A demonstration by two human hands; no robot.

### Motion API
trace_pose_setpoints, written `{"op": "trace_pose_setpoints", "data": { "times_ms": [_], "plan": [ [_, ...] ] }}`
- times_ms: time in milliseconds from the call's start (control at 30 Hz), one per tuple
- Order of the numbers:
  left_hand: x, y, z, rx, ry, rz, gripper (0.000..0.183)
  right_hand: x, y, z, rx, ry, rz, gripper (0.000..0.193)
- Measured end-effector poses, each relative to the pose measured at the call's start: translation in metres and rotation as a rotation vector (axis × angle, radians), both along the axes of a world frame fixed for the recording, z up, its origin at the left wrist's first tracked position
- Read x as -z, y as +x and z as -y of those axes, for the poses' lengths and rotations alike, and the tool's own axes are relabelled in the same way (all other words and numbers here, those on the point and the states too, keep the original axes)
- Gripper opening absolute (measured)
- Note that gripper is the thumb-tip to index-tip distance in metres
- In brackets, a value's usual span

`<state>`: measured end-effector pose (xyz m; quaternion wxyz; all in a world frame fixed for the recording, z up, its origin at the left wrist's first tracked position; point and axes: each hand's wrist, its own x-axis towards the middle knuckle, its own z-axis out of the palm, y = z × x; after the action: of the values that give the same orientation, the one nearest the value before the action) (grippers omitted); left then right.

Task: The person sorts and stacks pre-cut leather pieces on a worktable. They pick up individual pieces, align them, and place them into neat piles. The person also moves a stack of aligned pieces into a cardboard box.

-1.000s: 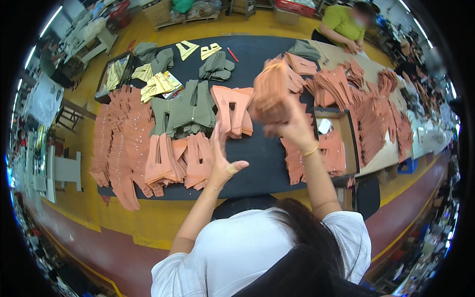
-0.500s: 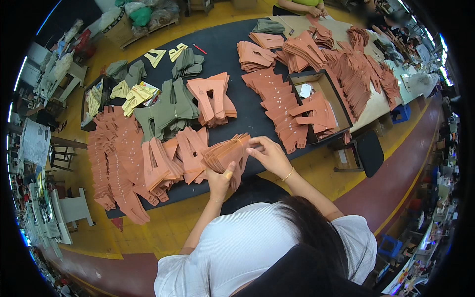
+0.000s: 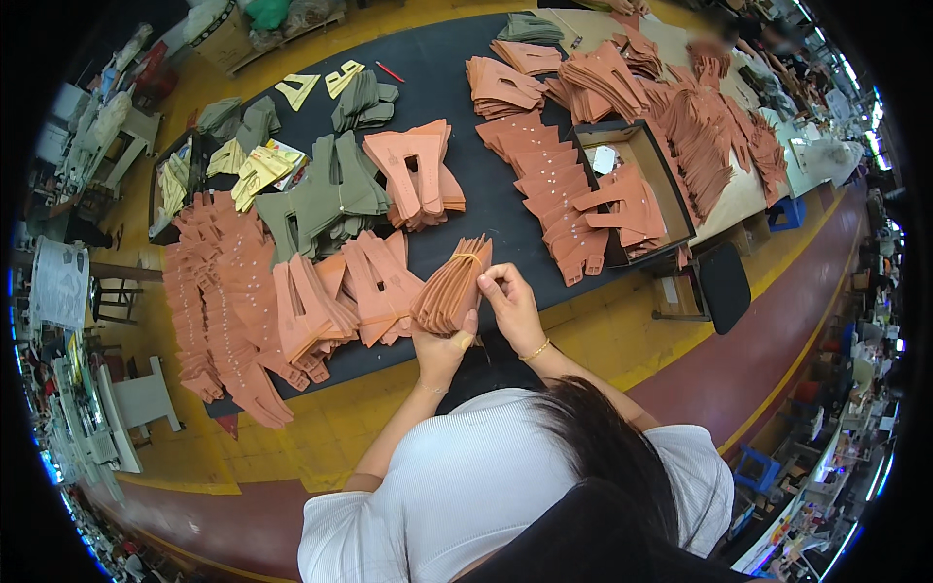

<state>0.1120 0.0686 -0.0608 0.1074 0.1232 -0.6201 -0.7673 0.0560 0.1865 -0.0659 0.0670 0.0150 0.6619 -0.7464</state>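
Note:
A bundle of orange-brown cut pieces (image 3: 447, 291), fanned at its lower left end, is held above the table's near edge. A thin yellowish band (image 3: 470, 257) goes round its upper part. My left hand (image 3: 442, 356) grips the bundle from below, thumb up along its near side. At the bundle's right edge, my right hand (image 3: 513, 309) has its fingers curled, thumb and forefinger pinching the edge. Just left of the bundle lies a stack of like pieces with cut-out slots (image 3: 377, 282). Behind it stands another slotted orange-brown stack (image 3: 418, 180).
The dark table (image 3: 466, 199) carries green stacks (image 3: 335, 185), yellow pieces (image 3: 262, 170) and overlapping orange-brown rows (image 3: 228, 291) on the left. To the right are a dotted row (image 3: 549, 199) and an open black-edged box (image 3: 671, 185). A red pen (image 3: 390, 73) lies at the back.
The bundle has turned more upright, its fanned edges and band now plainer to see. My right hand has come lower and closer in, its fingers more curled at the bundle's edge.

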Motion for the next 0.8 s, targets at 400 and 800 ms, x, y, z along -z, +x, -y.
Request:
{"op": "trace_pose_setpoints", "data": {
  "times_ms": [400, 800],
  "plan": [
    [0.016, -0.033, -0.012, -0.019, -0.166, -0.026, 0.061, 0.009, -0.041, -0.015, -0.145, -0.059, 0.014, 0.018],
    [0.018, -0.071, -0.049, 0.336, -1.003, -0.178, 0.074, -0.017, -0.112, -0.123, -0.758, 0.959, -0.445, 0.017]
  ]
}}
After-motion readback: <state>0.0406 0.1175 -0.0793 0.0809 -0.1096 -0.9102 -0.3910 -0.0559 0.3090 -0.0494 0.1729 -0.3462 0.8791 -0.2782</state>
